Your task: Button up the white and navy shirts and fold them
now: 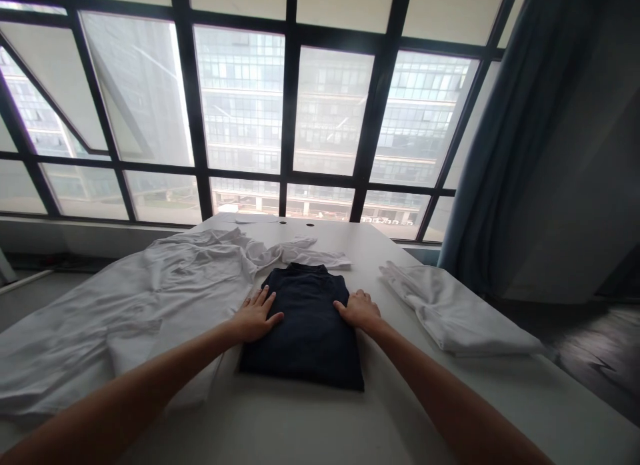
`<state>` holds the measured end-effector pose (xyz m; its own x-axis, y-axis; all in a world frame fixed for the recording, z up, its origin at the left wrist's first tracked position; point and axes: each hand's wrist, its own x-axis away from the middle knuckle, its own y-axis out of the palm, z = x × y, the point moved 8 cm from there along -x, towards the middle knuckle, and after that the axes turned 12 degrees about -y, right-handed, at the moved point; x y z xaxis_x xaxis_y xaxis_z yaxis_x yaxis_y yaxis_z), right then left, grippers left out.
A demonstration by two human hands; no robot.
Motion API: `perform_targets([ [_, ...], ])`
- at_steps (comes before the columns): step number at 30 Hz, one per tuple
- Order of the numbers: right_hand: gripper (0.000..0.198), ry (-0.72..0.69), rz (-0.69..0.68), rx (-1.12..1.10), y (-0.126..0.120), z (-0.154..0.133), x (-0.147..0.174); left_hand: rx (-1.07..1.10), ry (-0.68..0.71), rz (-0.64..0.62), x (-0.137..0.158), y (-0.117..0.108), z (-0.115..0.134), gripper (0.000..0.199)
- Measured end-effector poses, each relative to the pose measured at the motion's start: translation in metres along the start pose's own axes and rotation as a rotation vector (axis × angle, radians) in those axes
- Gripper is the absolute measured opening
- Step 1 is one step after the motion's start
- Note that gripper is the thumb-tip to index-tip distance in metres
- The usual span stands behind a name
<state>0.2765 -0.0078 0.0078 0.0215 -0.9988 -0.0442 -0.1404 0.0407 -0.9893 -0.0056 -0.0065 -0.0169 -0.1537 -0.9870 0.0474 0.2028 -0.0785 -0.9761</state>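
A dark navy folded shirt (306,332) lies flat on the white table, its collar at the far end. My left hand (255,316) rests on the shirt's left edge with fingers spread, the thumb pointing inward over the cloth. At the right edge is my right hand (359,310), its thumb on the shirt and its other fingers by the side, partly foreshortened. Neither hand grips the cloth visibly; both seem to lie against it.
Rumpled white garments (165,285) spread over the left of the white table (300,425). A folded white cloth (460,312) lies on the right. Large framed windows (335,112) stand beyond the far edge, with a blue-grey curtain (510,145) at right.
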Motion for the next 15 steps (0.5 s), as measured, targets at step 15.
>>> perform_targets([
  [15, 0.024, 0.221, -0.100, -0.810, 0.009, -0.003, 0.002, 0.021, -0.009, 0.073, 0.064, -0.004, 0.019, 0.064],
])
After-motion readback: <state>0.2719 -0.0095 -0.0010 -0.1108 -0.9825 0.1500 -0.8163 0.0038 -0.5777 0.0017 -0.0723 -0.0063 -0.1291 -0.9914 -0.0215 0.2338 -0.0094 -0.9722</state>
